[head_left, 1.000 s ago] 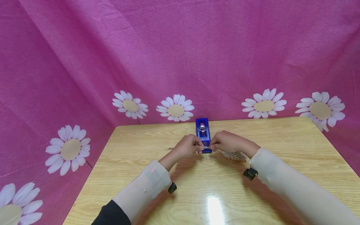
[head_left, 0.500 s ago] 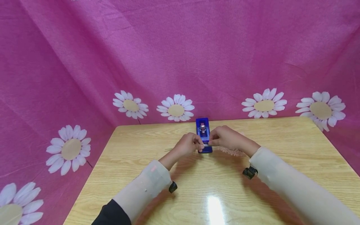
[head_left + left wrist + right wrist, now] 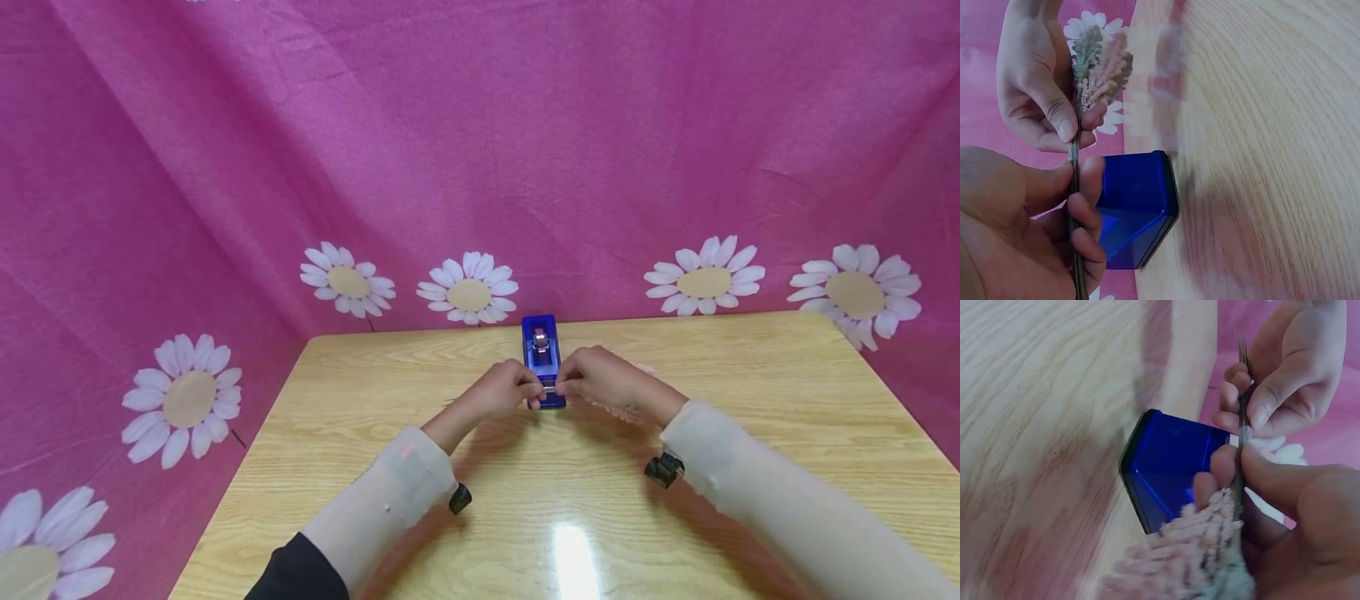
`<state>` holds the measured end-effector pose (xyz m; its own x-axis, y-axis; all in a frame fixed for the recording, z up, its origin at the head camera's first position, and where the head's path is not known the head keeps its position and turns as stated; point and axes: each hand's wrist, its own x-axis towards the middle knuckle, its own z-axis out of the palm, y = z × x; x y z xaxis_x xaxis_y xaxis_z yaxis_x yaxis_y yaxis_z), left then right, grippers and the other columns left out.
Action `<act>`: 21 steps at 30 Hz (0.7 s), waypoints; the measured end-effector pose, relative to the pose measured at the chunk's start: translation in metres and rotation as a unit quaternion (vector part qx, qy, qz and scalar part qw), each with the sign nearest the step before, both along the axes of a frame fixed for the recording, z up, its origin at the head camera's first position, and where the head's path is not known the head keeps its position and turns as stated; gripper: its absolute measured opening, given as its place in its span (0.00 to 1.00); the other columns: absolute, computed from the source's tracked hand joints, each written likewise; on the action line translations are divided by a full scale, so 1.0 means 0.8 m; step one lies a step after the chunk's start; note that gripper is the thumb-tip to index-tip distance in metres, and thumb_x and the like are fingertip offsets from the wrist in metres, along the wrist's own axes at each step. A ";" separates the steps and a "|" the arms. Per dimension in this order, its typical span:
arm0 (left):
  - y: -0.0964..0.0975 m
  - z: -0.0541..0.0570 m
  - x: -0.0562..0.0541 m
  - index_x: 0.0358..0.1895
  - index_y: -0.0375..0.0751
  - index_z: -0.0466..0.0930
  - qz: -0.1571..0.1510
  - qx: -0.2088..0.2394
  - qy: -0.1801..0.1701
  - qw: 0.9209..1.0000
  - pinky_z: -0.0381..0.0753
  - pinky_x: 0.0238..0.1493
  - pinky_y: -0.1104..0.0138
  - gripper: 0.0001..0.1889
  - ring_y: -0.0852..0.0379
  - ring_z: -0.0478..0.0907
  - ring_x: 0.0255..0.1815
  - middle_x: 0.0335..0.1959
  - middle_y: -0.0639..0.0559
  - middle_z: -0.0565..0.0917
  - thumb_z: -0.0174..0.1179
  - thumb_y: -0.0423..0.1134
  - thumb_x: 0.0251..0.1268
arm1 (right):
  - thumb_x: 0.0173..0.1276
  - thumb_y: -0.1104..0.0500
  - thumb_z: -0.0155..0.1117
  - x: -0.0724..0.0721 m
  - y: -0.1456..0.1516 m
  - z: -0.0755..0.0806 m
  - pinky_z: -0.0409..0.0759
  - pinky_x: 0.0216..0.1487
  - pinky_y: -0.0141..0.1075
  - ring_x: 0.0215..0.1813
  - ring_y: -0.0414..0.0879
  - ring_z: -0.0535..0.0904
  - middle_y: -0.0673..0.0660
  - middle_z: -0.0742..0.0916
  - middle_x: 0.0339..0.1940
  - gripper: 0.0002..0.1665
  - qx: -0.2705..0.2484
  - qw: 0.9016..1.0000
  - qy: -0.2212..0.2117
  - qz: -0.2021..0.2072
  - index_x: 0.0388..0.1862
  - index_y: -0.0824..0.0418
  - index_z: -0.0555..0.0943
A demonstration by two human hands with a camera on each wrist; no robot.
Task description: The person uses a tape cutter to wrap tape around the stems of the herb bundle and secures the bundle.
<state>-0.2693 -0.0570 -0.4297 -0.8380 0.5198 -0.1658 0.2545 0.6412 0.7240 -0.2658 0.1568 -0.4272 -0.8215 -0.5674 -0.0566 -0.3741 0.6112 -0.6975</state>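
Note:
A thin bunch of flower stems (image 3: 1077, 247) with fuzzy pink and grey-green heads (image 3: 1102, 69) is held between both hands. My left hand (image 3: 510, 388) grips the bare stems, its fingers curled round them. Close beside it, my right hand (image 3: 600, 377) pinches the stems just below the flower heads. A short strip of clear tape (image 3: 1245, 435) lies on the stems between the two thumbs. Right behind the hands stands a blue tape dispenser (image 3: 541, 342) with a roll in it. In the head view the hands hide most of the bunch.
The wooden table (image 3: 360, 433) carries the dispenser near its back edge. A pink cloth (image 3: 480, 150) with white daisies hangs behind and at the left. Black wrist cameras sit under both cuffs.
My right hand rose a little by half a second ago, then came back down beside the left. The flower heads turned with it. The left hand and dispenser stayed almost in place.

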 end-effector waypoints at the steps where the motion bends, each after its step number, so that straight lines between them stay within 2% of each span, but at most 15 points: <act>1: 0.000 0.000 0.000 0.36 0.33 0.88 -0.002 -0.005 0.006 1.000 0.64 0.25 0.72 0.13 0.62 0.66 0.22 0.30 0.42 0.89 0.56 0.31 0.78 | 0.76 0.67 0.63 0.000 0.000 0.000 0.80 0.39 0.37 0.34 0.45 0.80 0.55 0.88 0.31 0.10 0.000 1.000 -0.004 -0.003 0.34 0.63 0.88; 3: 0.002 -0.001 -0.001 0.34 0.34 0.88 -0.001 -0.010 0.017 1.000 0.69 0.28 0.73 0.12 0.61 0.73 0.26 0.28 0.46 0.88 0.58 0.31 0.77 | 0.75 0.67 0.64 0.000 -0.001 0.001 0.79 0.39 0.38 0.34 0.45 0.79 0.54 0.88 0.31 0.09 0.002 1.000 -0.012 -0.005 0.34 0.63 0.88; 6: 0.003 -0.001 0.000 0.34 0.34 0.88 0.010 0.002 0.018 1.000 0.79 0.32 0.71 0.10 0.52 0.84 0.31 0.26 0.49 0.87 0.60 0.31 0.75 | 0.74 0.66 0.65 -0.003 -0.002 0.004 0.80 0.39 0.38 0.35 0.46 0.80 0.52 0.87 0.31 0.07 0.018 1.000 -0.017 0.006 0.35 0.63 0.87; 10: 0.005 0.000 0.002 0.34 0.33 0.87 0.022 0.016 0.010 1.000 0.85 0.32 0.65 0.09 0.44 0.87 0.32 0.25 0.48 0.86 0.61 0.29 0.74 | 0.76 0.65 0.62 -0.007 -0.002 0.010 0.79 0.39 0.37 0.34 0.47 0.81 0.54 0.88 0.32 0.09 0.045 0.998 -0.022 0.042 0.39 0.63 0.89; 14: 0.006 0.000 0.001 0.35 0.35 0.88 0.023 0.005 0.027 0.999 0.79 0.28 0.70 0.08 0.51 0.84 0.28 0.26 0.48 0.87 0.62 0.31 0.74 | 0.76 0.65 0.62 -0.007 -0.004 0.014 0.77 0.36 0.35 0.29 0.42 0.77 0.56 0.89 0.30 0.10 0.058 0.997 0.002 0.056 0.37 0.64 0.89; 17: 0.006 0.001 -0.001 0.36 0.37 0.89 0.019 -0.010 0.032 0.999 0.69 0.24 0.72 0.10 0.60 0.74 0.23 0.28 0.48 0.89 0.60 0.33 0.76 | 0.74 0.66 0.64 -0.006 -0.007 0.013 0.77 0.34 0.35 0.27 0.40 0.76 0.55 0.88 0.26 0.10 0.061 0.997 0.031 0.037 0.32 0.64 0.89; 21: 0.007 0.002 -0.004 0.36 0.37 0.89 0.003 -0.037 0.036 0.999 0.64 0.24 0.72 0.12 0.63 0.68 0.21 0.26 0.51 0.88 0.58 0.35 0.78 | 0.72 0.66 0.68 -0.003 -0.011 0.014 0.78 0.35 0.36 0.28 0.41 0.76 0.52 0.87 0.25 0.09 0.072 0.996 0.053 0.016 0.30 0.62 0.89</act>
